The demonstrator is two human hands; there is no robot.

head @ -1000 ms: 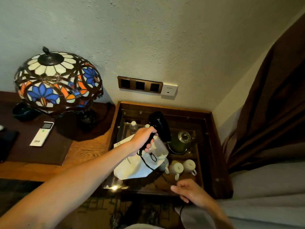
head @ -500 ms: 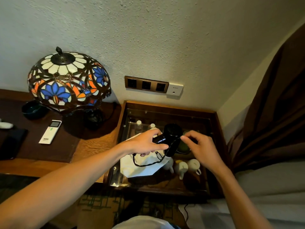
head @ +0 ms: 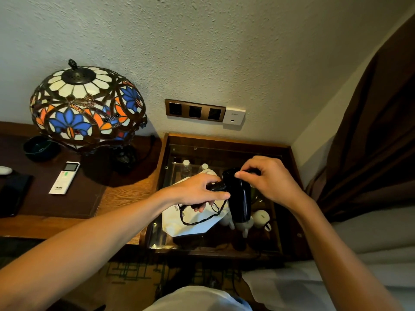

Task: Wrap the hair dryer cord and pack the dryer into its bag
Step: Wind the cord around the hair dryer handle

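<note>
Glass-topped side table with white bag lying on it

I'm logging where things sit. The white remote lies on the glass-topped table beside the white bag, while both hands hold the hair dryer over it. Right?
Not quite. The head view shows the white remote on the dark mat under the lamp, not on the glass-topped table. The rest holds: both hands, left and right, hold the hair dryer above the white bag.

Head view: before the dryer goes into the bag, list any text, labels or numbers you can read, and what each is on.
White bag: printed letters beside the left hand, partly covered, too blurred to read.
Remote control: dark mark near its lower end, too small to read.
White wall plate: tiny mark, unreadable.
Hair dryer: no text visible.
</note>
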